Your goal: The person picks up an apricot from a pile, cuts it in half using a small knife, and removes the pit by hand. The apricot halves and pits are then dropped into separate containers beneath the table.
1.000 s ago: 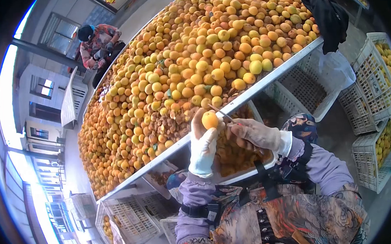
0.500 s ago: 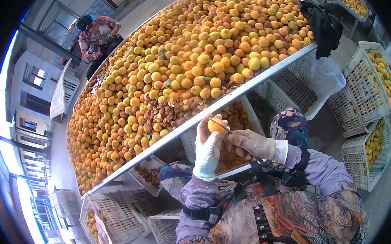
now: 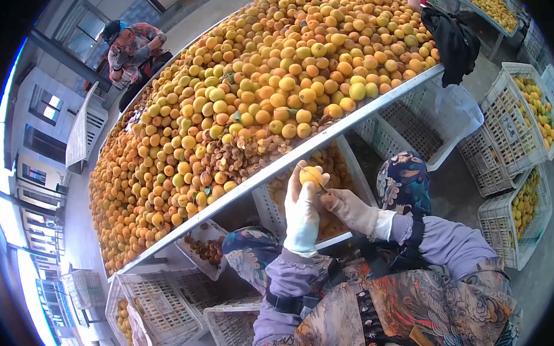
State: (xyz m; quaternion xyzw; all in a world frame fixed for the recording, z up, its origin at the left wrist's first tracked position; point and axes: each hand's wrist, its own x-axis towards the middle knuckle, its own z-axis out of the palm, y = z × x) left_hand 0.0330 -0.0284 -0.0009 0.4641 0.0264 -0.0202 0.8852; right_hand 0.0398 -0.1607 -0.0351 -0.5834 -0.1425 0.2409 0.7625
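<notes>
My left hand (image 3: 301,212), in a white glove, is closed around a yellow-orange apricot (image 3: 310,175) held up by the fingertips. My right hand (image 3: 352,211), in a soiled glove, grips a slim, knife-like tool (image 3: 322,188) whose thin dark end meets the lower side of the fruit. Most of the tool is hidden by the right fingers. Both hands are just off the table's front edge, above a white crate (image 3: 344,147) holding orange fruit pieces. A large heap of apricots (image 3: 266,89) covers the table, with brown scraps (image 3: 244,153) near its edge.
The table's metal rim (image 3: 325,135) runs diagonally ahead. Plastic crates of fruit (image 3: 518,119) stand at right, and another crate (image 3: 162,304) at lower left. A black garment (image 3: 452,41) hangs over the right corner. Another person (image 3: 134,52) sits across the heap.
The right hand has come closer to the left, and less of the tool shows across the apricot. The view has shifted slightly. The other person's arms have moved.
</notes>
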